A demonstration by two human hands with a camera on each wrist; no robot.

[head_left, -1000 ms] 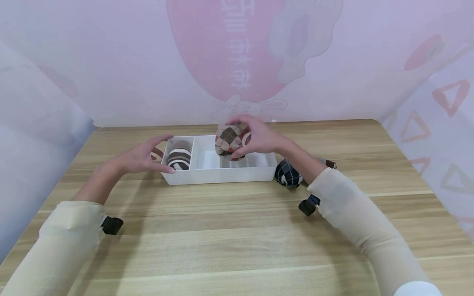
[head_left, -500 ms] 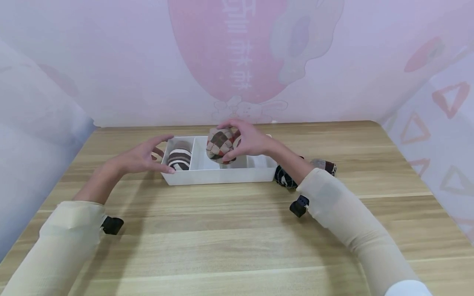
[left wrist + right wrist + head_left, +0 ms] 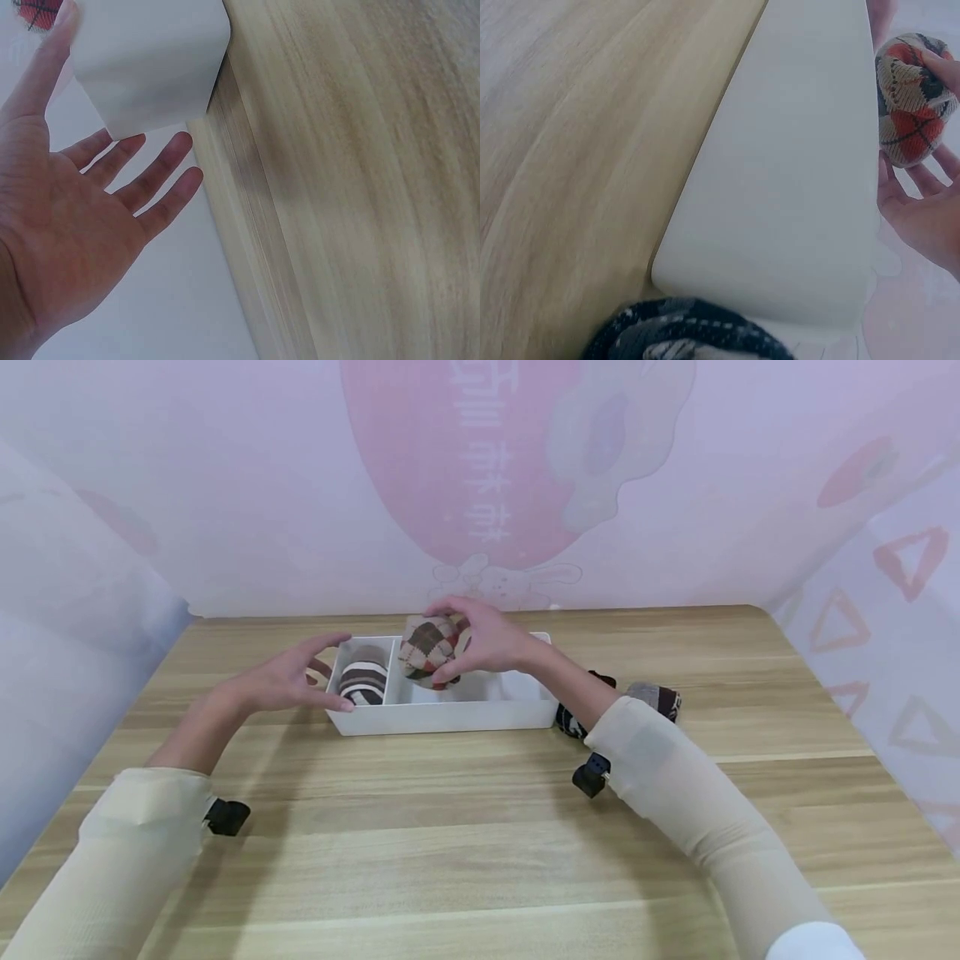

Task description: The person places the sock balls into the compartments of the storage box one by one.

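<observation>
Right hand (image 3: 491, 639) grips the argyle sock ball (image 3: 427, 643) above the white divided tray (image 3: 450, 717), over the second compartment from the left. Left hand (image 3: 288, 677), fingers spread and holding nothing, sits at the tray's 9 o'clock end beside the striped sock ball (image 3: 363, 681).

From my remote seat I read this as a small staged recording booth rather than a lived-in room: a pale wood-grain worktop (image 3: 480, 860) is hemmed on three sides by a thin pink cartoon-print curtain (image 3: 495, 477), with a white divided tray (image 3: 450, 717) and rolled socks (image 3: 363, 681).
</observation>
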